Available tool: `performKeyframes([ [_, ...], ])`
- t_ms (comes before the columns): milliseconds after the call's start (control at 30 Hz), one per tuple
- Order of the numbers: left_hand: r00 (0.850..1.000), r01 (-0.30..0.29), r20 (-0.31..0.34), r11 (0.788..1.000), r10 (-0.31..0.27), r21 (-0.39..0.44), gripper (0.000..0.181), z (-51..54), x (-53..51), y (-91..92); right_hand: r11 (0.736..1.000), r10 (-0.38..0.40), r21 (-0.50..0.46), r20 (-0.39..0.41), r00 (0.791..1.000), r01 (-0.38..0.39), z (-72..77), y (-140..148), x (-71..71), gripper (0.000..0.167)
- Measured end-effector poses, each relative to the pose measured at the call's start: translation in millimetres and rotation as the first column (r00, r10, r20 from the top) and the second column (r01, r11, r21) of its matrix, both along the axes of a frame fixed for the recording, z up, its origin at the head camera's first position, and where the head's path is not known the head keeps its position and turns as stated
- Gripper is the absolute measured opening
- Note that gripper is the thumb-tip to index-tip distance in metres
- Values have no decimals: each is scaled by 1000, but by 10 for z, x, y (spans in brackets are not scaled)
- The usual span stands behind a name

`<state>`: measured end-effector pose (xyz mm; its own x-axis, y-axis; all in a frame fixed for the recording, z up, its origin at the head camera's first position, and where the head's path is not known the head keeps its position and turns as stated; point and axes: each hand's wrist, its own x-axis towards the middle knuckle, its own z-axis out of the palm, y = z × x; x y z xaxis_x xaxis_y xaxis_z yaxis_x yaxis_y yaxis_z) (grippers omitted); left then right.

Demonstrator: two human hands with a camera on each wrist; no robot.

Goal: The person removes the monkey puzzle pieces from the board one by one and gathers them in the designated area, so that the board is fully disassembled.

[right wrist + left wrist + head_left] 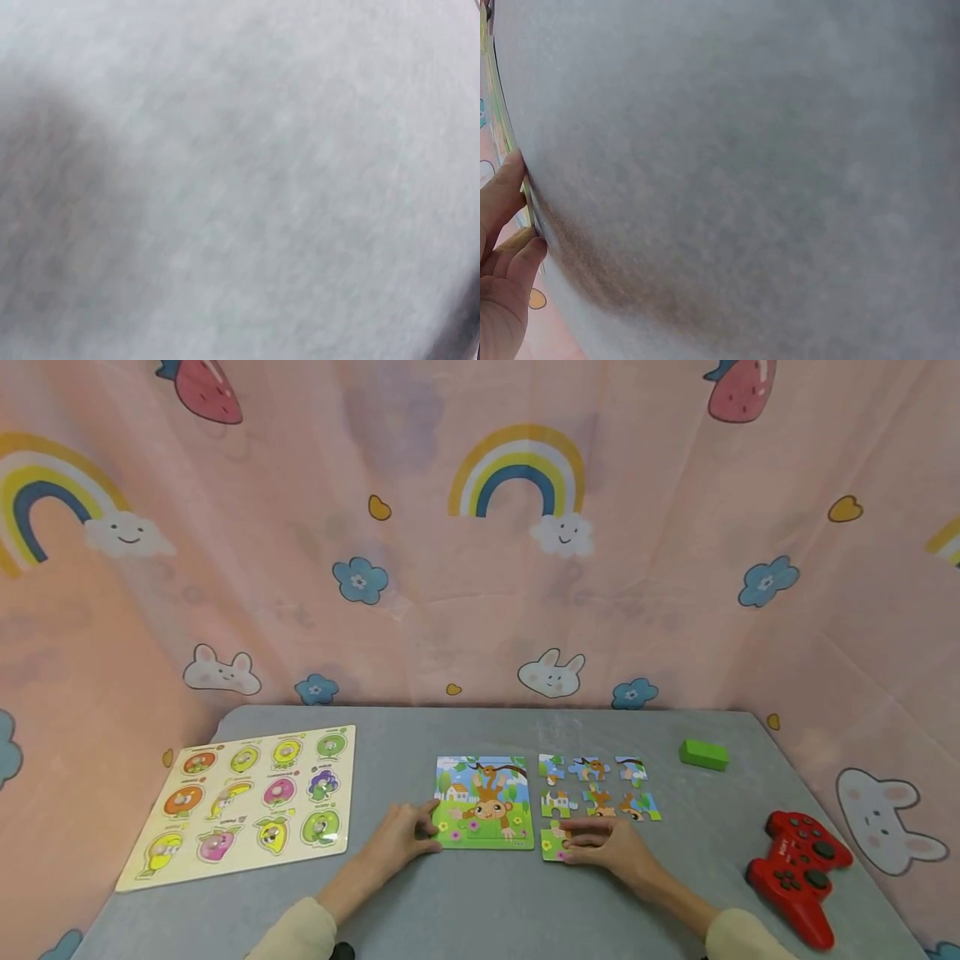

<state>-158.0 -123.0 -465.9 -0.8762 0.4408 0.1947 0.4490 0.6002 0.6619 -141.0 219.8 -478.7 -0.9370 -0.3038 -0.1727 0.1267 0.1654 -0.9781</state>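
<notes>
A square monkey picture puzzle board (468, 837) lies in the middle of the table. At its left edge my left hand (401, 833) touches it with thumb and fingertips; the left wrist view shows the fingers (508, 176) against the thin board edge. My right hand (615, 852) is over the loose pieces on the right, its thumb and fingers touching a green corner puzzle piece (551, 850) with pink flowers. More monkey puzzle pieces (557, 802) lie in two rows beyond that hand. Whatever is under the right palm is hidden. In the right wrist view only blurred grey cloth shows.
A cream fruit puzzle board (251, 802) lies at the left. A green block (703, 754) is at the back right, and a red game controller (798, 872) sits near the right edge. Behind the grey table (390, 910) hangs a pink patterned curtain (420, 635).
</notes>
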Motion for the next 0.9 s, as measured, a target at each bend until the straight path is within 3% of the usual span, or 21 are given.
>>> performKeyframes([
  [267, 1000, -10, -6, 1000, 10, -14, 19, 15, 10, 8, 998, -21, 58, -23, 1000, 23, 26, 52, 15, 54],
  [533, 1000, -5, -2, 1000, 5, -10, 18, 20, 25, 1, 970, 22, 240, -222, 975, 32, -6, 64, 10, 42],
  [733, 1000, -3, -10, 1000, 3, -6, 19, 9, 24, -6, 971, 24, 237, -196, 980, 23, -9, 49, 18, 42],
  [900, 1000, 4, -3, 1000, -4, -5, 20, 10, 10, -5, 980, 62, 197, -158, 986, -30, 41, 47, 8, 47],
])
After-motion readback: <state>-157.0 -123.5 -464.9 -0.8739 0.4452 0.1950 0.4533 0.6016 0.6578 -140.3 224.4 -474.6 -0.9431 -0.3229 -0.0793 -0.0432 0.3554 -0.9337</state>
